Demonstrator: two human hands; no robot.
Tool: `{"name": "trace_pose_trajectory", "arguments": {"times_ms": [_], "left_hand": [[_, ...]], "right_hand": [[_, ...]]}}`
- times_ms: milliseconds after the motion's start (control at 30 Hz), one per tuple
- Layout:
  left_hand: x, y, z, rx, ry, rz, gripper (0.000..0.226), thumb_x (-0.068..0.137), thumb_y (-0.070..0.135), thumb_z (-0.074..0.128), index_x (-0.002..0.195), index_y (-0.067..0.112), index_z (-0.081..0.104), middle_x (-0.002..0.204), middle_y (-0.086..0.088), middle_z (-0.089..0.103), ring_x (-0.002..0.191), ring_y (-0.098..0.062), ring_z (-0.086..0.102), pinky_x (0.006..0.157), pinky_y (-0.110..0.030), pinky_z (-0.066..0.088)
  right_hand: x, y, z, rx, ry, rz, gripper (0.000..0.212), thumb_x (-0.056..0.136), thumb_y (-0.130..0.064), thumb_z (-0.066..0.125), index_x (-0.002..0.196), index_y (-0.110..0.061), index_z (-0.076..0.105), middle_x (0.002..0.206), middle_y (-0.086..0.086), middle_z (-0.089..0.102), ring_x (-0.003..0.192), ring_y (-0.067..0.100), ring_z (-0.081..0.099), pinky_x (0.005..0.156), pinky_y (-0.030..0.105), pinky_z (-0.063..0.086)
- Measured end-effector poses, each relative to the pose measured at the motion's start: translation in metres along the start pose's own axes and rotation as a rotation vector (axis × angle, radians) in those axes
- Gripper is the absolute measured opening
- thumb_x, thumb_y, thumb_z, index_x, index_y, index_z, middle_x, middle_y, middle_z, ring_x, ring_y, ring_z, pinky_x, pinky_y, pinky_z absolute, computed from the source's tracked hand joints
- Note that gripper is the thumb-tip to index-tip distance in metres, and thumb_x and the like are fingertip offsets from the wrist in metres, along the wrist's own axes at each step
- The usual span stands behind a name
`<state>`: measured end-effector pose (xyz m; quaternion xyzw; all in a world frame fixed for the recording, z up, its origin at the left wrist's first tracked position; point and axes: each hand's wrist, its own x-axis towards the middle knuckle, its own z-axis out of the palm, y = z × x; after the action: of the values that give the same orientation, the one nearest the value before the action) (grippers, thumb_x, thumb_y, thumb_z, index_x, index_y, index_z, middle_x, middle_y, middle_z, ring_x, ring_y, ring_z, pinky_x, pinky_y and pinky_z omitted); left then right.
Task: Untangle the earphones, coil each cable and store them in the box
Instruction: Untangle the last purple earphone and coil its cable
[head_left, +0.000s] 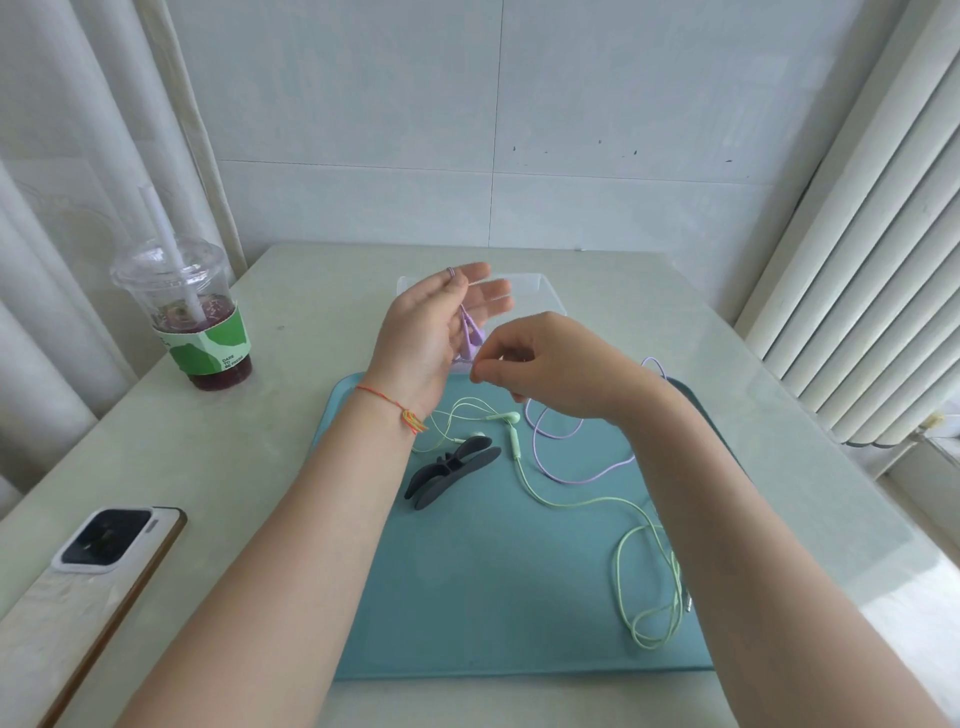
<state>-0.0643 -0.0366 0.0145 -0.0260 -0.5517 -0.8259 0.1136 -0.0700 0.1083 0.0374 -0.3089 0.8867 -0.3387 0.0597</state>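
Two bare forearms reach in from the near edge over the pale counter (270, 291), which runs back to a tiled wall. On it lies a teal tray (467, 571), and beyond the tray's far edge stands a clear plastic box (545, 291). A phone (98, 561) lies face down at near left, and a lidded drink cup (189, 317) with a straw stands at far left. The green earphones (550, 499) sprawl loose across the tray, beside a dark cable clip (452, 470). The purple earphones (556, 447) trail from the tray's right side up to the hands. The left hand (434, 332) is raised palm up with fingers straight, thumb pinning the purple cable against them. The right hand (545, 364) pinches the same cable just beside it.
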Motion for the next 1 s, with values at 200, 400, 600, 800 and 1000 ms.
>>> {"name": "trace_pose_trajectory", "arguments": {"times_ms": [200,400,600,800,1000], "left_hand": [[-0.002,-0.008,0.002,0.327,-0.127,-0.13,0.027,0.101,0.009,0.043,0.081,0.006,0.061,0.051,-0.01,0.054,0.038,-0.019,0.048,0.046,-0.026,0.034],[-0.008,0.002,0.006,0.384,-0.249,-0.312,0.037,0.1,0.03,0.038,0.074,0.013,0.058,0.052,0.003,0.033,0.04,-0.013,0.026,0.042,-0.02,0.024],[-0.01,0.007,0.005,0.063,-0.457,-0.413,0.035,0.1,0.034,0.037,0.076,0.016,0.056,0.047,0.009,0.023,0.037,-0.006,0.021,0.042,-0.022,0.022],[-0.004,0.014,0.004,-0.432,-0.33,-0.319,0.024,0.1,0.021,0.036,0.093,0.015,0.058,0.06,0.007,0.045,0.051,-0.009,0.044,0.053,-0.02,0.044],[0.002,0.009,0.0,-0.561,-0.114,-0.17,0.028,0.103,0.01,0.036,0.099,0.002,0.062,0.097,-0.015,0.07,0.091,-0.026,0.07,0.086,-0.036,0.057]], "right_hand": [[0.0,0.002,-0.009,-0.018,0.169,-0.006,0.013,0.086,-0.019,0.059,0.077,-0.017,0.068,0.061,-0.011,0.058,0.055,0.007,0.045,0.06,0.031,0.05],[0.001,0.008,-0.019,0.015,0.334,-0.002,0.016,0.084,-0.029,0.07,0.077,-0.015,0.066,0.055,-0.003,0.057,0.051,0.015,0.048,0.049,0.023,0.04],[0.006,0.017,-0.016,0.287,0.421,0.0,0.007,0.088,-0.023,0.068,0.084,-0.017,0.069,0.063,0.002,0.047,0.051,0.017,0.041,0.051,0.027,0.036],[0.009,0.015,0.0,0.278,0.178,0.099,0.022,0.096,-0.016,0.054,0.079,-0.025,0.064,0.06,-0.003,0.052,0.043,0.012,0.039,0.043,0.021,0.033],[0.006,0.011,0.011,0.248,-0.056,0.154,0.026,0.1,-0.024,0.046,0.089,-0.011,0.066,0.061,0.0,0.05,0.042,0.012,0.036,0.041,0.02,0.032]]}}
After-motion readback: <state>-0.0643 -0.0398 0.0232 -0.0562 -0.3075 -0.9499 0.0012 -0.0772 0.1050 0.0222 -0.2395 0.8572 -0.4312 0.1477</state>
